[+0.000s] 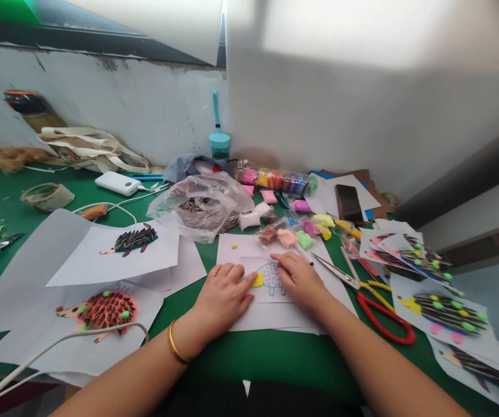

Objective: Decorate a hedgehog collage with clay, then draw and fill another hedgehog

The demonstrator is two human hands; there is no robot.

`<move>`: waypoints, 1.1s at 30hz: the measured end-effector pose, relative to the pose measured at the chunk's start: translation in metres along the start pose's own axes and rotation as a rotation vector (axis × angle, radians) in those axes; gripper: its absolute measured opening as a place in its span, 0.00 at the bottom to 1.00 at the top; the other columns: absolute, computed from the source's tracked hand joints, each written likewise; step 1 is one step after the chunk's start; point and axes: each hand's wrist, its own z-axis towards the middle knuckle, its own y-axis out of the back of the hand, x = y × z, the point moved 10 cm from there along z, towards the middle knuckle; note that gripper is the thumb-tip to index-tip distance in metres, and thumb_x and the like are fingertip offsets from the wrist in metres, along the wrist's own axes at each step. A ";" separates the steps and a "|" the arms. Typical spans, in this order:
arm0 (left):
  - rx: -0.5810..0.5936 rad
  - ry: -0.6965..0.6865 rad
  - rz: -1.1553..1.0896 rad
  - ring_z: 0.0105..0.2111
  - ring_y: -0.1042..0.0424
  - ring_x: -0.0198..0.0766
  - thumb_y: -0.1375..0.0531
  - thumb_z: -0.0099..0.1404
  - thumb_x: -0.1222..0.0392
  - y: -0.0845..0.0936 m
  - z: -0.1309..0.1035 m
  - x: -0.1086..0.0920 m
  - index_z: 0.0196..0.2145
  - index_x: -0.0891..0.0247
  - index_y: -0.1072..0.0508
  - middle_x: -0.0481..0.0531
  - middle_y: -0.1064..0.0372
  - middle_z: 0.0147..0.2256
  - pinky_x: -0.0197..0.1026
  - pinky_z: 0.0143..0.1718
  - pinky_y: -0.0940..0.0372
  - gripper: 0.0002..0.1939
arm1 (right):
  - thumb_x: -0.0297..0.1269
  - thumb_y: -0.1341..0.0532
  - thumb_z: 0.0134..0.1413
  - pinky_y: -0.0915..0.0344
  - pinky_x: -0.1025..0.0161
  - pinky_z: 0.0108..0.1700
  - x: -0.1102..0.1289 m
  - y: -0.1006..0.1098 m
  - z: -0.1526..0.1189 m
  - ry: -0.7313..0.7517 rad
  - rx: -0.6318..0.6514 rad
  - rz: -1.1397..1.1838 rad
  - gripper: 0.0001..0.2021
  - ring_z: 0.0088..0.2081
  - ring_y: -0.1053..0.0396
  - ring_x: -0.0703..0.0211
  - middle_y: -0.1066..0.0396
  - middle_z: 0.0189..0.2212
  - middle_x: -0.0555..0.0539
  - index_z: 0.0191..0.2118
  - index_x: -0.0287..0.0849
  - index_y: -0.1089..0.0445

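A hedgehog drawing in blue lines [270, 277] lies on a small white sheet in front of me. Yellow clay [258, 280] covers its head end, and the index fingertip of my left hand [225, 298] presses at the clay's edge. That hand rests on the paper, index finger stretched, the others loosely bent, with nothing held. My right hand [299, 281] lies on the drawing's right side, holding it down, fingers apart. On the larger white paper [232, 249] beneath sits a tiny yellow clay ball [234, 246].
Red-handled scissors [362, 289] lie right of my right hand. Finished hedgehog pictures [444, 313] overlap at the right, others [101, 310] at the left. Behind are clay packets [292, 237], a plastic bag of seeds [206, 211], a phone [348, 202] and a white power bank [117, 183].
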 end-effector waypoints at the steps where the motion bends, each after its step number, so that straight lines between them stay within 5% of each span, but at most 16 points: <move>1: 0.005 0.002 -0.001 0.49 0.38 0.50 0.43 0.67 0.53 0.000 0.001 0.000 0.58 0.54 0.33 0.56 0.33 0.46 0.54 0.52 0.43 0.22 | 0.28 0.48 0.59 0.35 0.52 0.52 0.000 0.000 0.000 -0.001 0.000 -0.002 0.19 0.46 0.32 0.51 0.28 0.42 0.42 0.55 0.41 0.32; 8: -0.001 0.036 -0.059 0.49 0.38 0.49 0.40 0.65 0.52 0.000 0.002 0.001 0.61 0.54 0.36 0.55 0.34 0.48 0.53 0.53 0.44 0.27 | 0.28 0.48 0.59 0.35 0.53 0.52 -0.001 -0.001 0.000 -0.004 -0.001 0.003 0.19 0.47 0.32 0.51 0.28 0.42 0.42 0.55 0.40 0.31; 14: 0.015 -0.025 -0.054 0.50 0.38 0.48 0.44 0.68 0.52 -0.002 0.002 -0.005 0.56 0.48 0.32 0.53 0.35 0.49 0.53 0.53 0.44 0.19 | 0.28 0.48 0.60 0.35 0.53 0.53 -0.002 -0.001 0.000 -0.001 -0.011 0.028 0.19 0.48 0.32 0.52 0.28 0.44 0.42 0.54 0.40 0.31; 33: 0.026 -0.078 -0.001 0.52 0.39 0.49 0.45 0.69 0.52 0.003 -0.003 -0.010 0.57 0.46 0.32 0.53 0.35 0.54 0.53 0.53 0.45 0.19 | 0.28 0.48 0.60 0.35 0.53 0.52 -0.002 0.000 0.000 -0.002 -0.014 0.018 0.19 0.47 0.31 0.52 0.28 0.42 0.42 0.54 0.40 0.31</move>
